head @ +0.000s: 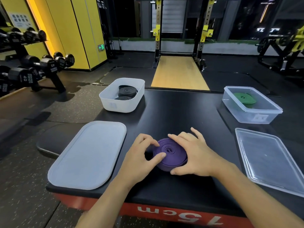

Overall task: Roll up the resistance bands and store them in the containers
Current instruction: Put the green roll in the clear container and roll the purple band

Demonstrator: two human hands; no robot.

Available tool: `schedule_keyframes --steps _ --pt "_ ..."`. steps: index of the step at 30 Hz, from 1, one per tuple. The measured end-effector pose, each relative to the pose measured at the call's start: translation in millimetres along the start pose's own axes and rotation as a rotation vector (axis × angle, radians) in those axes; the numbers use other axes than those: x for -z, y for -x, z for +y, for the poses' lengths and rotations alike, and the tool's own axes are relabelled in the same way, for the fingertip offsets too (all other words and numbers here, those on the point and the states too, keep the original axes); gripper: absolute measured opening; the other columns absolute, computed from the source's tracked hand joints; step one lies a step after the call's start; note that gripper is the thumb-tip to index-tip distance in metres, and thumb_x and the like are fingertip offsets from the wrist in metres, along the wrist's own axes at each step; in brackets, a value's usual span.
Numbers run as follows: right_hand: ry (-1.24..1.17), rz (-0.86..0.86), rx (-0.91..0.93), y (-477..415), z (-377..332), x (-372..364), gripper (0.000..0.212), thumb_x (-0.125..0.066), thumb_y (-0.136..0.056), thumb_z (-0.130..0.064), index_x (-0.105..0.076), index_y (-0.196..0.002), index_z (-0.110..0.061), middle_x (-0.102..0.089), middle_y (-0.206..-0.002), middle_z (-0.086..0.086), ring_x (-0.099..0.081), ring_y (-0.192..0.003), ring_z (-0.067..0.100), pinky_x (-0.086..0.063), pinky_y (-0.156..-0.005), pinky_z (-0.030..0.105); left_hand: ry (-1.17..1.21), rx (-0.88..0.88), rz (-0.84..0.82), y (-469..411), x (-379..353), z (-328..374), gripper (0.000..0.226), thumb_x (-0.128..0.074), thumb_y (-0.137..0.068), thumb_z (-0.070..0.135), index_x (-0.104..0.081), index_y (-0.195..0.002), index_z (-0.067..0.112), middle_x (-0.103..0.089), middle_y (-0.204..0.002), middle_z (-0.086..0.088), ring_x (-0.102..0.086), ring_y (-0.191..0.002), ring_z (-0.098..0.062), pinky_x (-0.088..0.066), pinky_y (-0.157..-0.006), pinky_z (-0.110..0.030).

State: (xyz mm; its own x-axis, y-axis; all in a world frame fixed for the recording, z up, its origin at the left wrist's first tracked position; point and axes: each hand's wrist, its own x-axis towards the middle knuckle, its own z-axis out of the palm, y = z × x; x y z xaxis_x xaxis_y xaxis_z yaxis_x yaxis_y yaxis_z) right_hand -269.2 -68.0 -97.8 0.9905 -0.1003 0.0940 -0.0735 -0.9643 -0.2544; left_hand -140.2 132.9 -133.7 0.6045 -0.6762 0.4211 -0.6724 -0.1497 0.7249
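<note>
Purple flat rubber resistance band [171,152] sits coiled near the front of the black padded platform [181,116], outside both containers. Your left hand [141,155] pinches its left edge and your right hand [192,155] wraps over its right side, so both clamp the coil. Two black rolled bands [127,92] lie in the white opaque plastic tub [121,106]. One green rolled band [245,98] lies in the clear plastic box [253,116]. Rolling appears nearly complete; storing this band remains. The frosted white lid [87,155] and clear lid [269,160] are off.
</note>
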Motion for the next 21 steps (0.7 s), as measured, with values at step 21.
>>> schedule_keyframes --steps 21 --pt "-0.381 0.2 -0.006 38 25 -22 0.042 -0.084 -0.083 -0.038 -0.06 -0.116 -0.044 -0.063 -0.111 -0.022 -0.06 -0.108 0.006 -0.051 -0.094 0.036 0.083 -0.023 -0.084 -2 3 -3 0.02 -0.072 -0.097 0.015 -0.081 -0.108 0.029 -0.063 -0.135 0.021 -0.051 -0.137 0.0 -0.038 -0.114 -0.021"
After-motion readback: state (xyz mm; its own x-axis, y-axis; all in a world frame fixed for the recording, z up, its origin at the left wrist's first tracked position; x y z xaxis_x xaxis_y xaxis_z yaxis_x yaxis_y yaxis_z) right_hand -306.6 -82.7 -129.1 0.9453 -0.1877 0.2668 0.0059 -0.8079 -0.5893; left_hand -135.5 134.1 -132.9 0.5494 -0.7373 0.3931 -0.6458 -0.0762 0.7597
